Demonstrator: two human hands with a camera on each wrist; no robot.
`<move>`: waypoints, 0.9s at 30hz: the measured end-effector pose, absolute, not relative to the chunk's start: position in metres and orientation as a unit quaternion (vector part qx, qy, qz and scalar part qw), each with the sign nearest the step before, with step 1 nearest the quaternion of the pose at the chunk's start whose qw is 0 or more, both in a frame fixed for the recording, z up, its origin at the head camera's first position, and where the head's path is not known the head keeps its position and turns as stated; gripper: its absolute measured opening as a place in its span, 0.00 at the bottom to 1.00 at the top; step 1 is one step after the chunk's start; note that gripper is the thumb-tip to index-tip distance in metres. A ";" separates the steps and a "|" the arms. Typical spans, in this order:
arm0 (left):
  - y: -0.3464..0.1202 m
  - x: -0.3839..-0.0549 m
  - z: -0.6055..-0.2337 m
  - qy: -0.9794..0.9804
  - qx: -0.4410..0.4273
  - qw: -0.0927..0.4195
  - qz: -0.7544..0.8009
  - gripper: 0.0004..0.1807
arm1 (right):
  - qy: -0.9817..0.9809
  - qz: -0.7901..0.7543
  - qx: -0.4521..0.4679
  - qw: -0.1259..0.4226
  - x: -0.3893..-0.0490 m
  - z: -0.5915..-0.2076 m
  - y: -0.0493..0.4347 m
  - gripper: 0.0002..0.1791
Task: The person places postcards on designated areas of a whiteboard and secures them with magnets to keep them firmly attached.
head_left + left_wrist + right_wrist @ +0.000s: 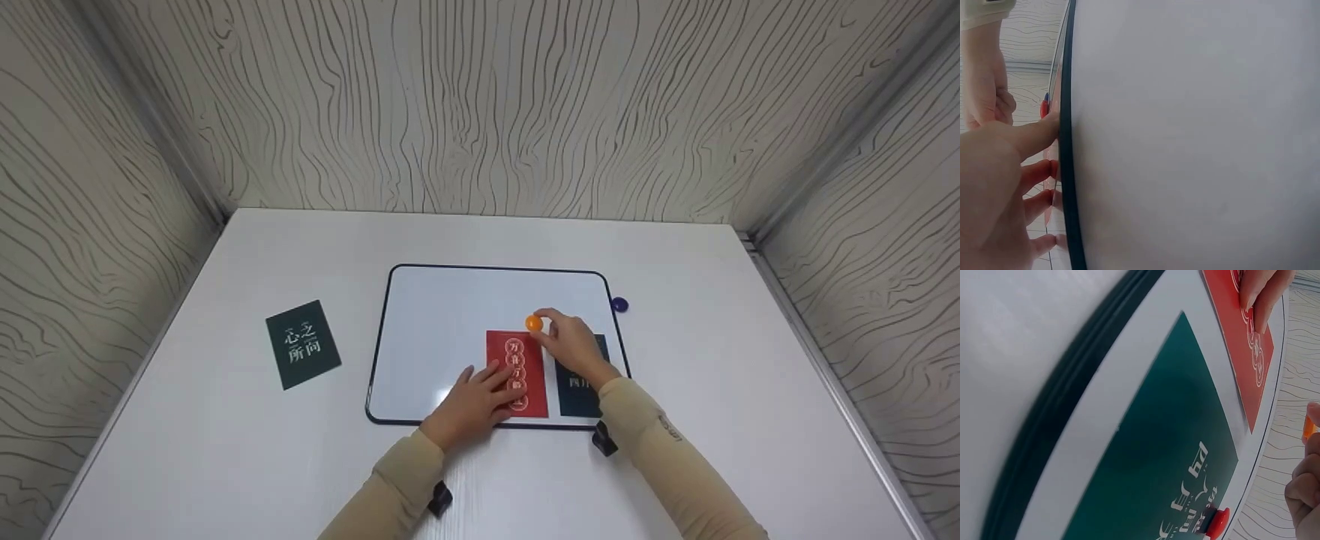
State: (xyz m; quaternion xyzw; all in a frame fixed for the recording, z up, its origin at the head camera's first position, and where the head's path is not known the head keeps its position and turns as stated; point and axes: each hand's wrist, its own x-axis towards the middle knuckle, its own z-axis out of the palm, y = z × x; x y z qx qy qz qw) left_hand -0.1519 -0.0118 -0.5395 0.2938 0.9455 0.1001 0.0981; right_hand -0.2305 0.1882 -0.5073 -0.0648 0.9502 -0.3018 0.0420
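A red card (516, 341) with white characters lies on the white magnetic board (427, 322). My left hand (472, 401) rests on it with fingers spread, pressing its lower left part. Between thumb and index finger, my right hand (571, 343) pinches a round orange magnet (533, 322) just over the card's top right corner. Right of the red card, a dark green card (577, 401) lies on the board, partly covered by my right wrist. In the right wrist view a red magnet (1219, 524) sits at that green card's edge; the head view hides it.
Another dark green card (304, 345) lies on the table (225, 450), left of the board. A purple magnet (619, 304) sits just outside the board's right edge. Patterned walls (480, 112) stand behind the table and on both sides.
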 end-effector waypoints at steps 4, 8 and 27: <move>-0.012 -0.152 -0.539 0.947 0.293 0.099 0.089 0.28 | 0.950 -0.302 -0.066 0.046 -0.230 -0.509 0.186 0.22; -0.012 -0.152 -0.538 0.947 0.295 0.099 0.081 0.28 | 0.948 -0.306 -0.062 0.055 -0.230 -0.511 0.183 0.22; -0.012 -0.152 -0.539 0.945 0.300 0.104 0.075 0.27 | 0.949 -0.301 -0.045 0.081 -0.235 -0.519 0.172 0.22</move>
